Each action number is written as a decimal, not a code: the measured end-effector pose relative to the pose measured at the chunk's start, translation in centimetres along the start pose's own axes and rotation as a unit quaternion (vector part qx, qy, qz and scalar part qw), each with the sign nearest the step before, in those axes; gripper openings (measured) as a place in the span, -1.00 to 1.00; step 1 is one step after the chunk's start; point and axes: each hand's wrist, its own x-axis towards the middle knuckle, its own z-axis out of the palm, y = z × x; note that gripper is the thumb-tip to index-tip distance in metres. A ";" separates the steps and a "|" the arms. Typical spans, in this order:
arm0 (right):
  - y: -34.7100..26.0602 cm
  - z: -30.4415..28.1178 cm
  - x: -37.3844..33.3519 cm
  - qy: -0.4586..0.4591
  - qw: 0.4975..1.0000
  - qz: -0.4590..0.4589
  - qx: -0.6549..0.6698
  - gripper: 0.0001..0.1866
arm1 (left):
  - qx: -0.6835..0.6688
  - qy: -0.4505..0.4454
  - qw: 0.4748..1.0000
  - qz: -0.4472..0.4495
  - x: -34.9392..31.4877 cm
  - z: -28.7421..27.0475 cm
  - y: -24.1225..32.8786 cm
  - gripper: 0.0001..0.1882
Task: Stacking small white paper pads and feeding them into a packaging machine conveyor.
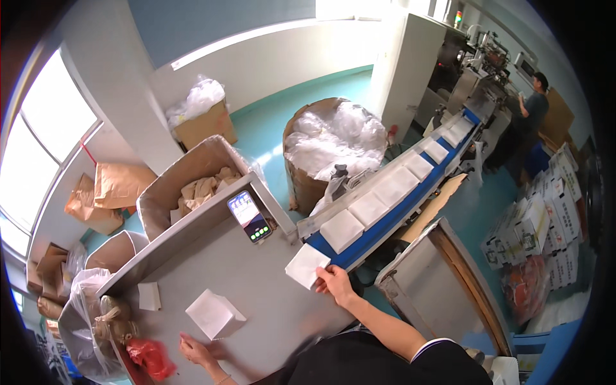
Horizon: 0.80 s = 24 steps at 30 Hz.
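At the near end of the blue conveyor belt (350,256), my right hand (335,284) pinches the edge of a square white paper stack (308,265), thumb on top. The stack lies partly over the metal table's corner, tilted a little. My left hand (197,353) rests low over the grey metal table (256,308), its fingers loosely apart and holding nothing. Just beyond it lies another white paper stack (215,313) with a lifted flap at its right. A small folded white paper piece (149,296) is farther left. Several like stacks (367,210) line the belt.
A phone with its screen lit (249,217) leans at the table's raised back edge. Beyond stand a carton of brown paper (186,173) and a round bin of clear plastic (305,183). A red plastic bag (151,358) is at left. A person (534,106) stands by the far machine.
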 end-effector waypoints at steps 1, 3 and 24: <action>0.0 -0.1 0.3 0.003 1.000 0.008 -0.004 -0.76 | -0.280 -0.094 0.952 -0.076 -0.5 -1.1 2.5 -0.31; 0.5 -0.1 0.3 0.012 1.000 0.001 0.004 -0.76 | -0.300 -0.136 0.936 -0.125 -4.1 -4.2 10.3 -0.26; 4.6 2.8 -4.2 -0.160 0.966 -0.116 -0.167 -0.74 | -0.252 -0.539 0.790 -0.148 -3.3 -2.1 16.7 -0.29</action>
